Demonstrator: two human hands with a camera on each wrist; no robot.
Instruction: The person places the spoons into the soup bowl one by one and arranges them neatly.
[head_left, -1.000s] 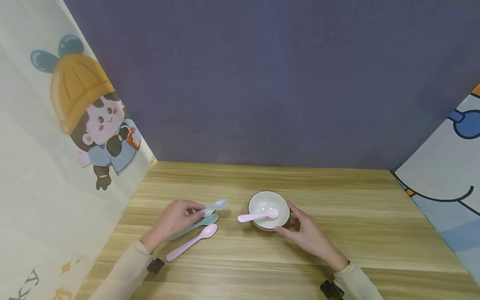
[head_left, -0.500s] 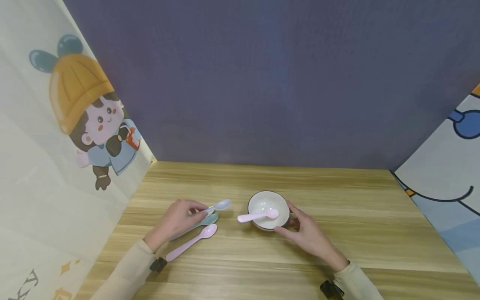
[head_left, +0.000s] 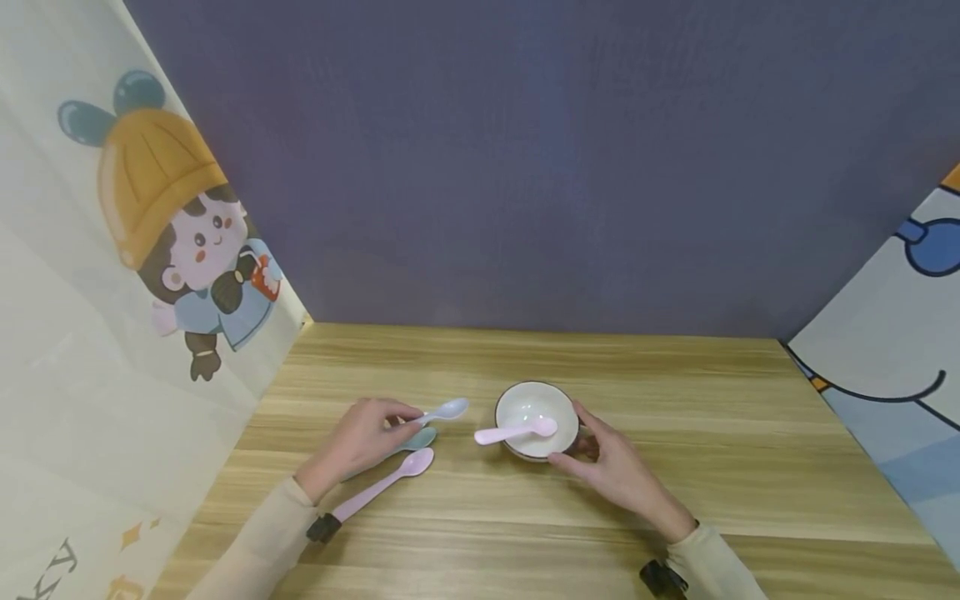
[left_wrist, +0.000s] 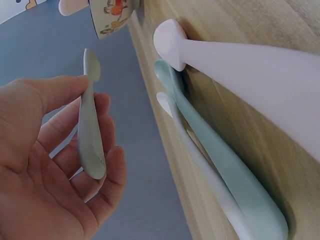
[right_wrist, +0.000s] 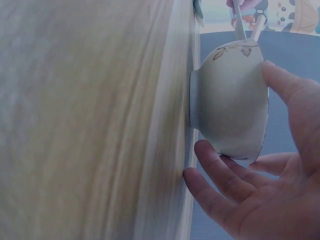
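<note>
Left hand (head_left: pixel 363 437), head view: fingers narrowed to a pinch on the lilac spoon (head_left: pixel 452 408); its tip points at the bowl (head_left: pixel 517 400), gap between.
Bowl, head view: upright on the desk (head_left: pixel 675 392), pink spoon (head_left: pixel 501 434) lying in it, handle out over the left rim.
Right hand (head_left: pixel 618 471), head view: holds the bowl's right side between thumb and fingers. Light steadying should do, I'd judge; a tug might shift that pink handle.
Wrist device (head_left: pixel 324 527), head view: overlaps the second pink spoon (head_left: pixel 378 487); contact unclear. Best keep the wrist raised here, also past the teal spoon (head_left: pixel 420 439).
Pinch, left wrist view: near the lilac spoon's neck, handle along the fingers; good for fine tilt, I'd say. White spoon (left_wrist: pixel 212 175) lies beside the teal.
Rim, right wrist view: thumb against it; two spoons show beyond, close in this line of sight. Keep the lilac clear of the pink handle.
</note>
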